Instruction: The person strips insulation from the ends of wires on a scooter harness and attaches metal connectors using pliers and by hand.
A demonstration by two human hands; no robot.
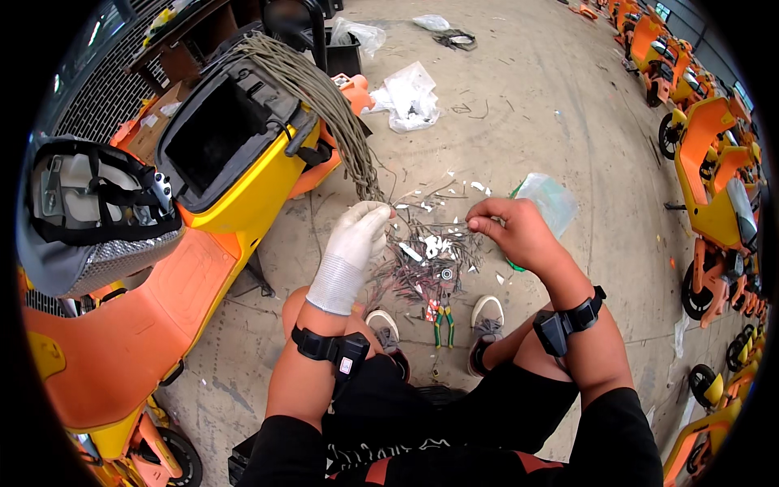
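My left hand (357,231), in a white knit glove with a bare fingertip showing, is closed in a pinch beside the hanging end of a bundle of grey-brown cables (349,146). Level with it, my bare right hand (513,231) also pinches, thumb against bent fingers. What either hand holds is too small to make out; a thin dark strand shows between them, against the litter behind. Below lies a pile of cut wire pieces (418,264) mixed with white plastic scraps (436,245). Green-and-yellow-handled pliers (444,323) rest on the floor between my shoes.
At my left stands a yellow-orange scooter (195,276) with an open dark storage box (219,130); the cable bundle drapes over it. A grey bag (105,219) sits on the scooter. A clear plastic bag (548,204) lies beyond my right hand. More scooters (706,162) line the right side.
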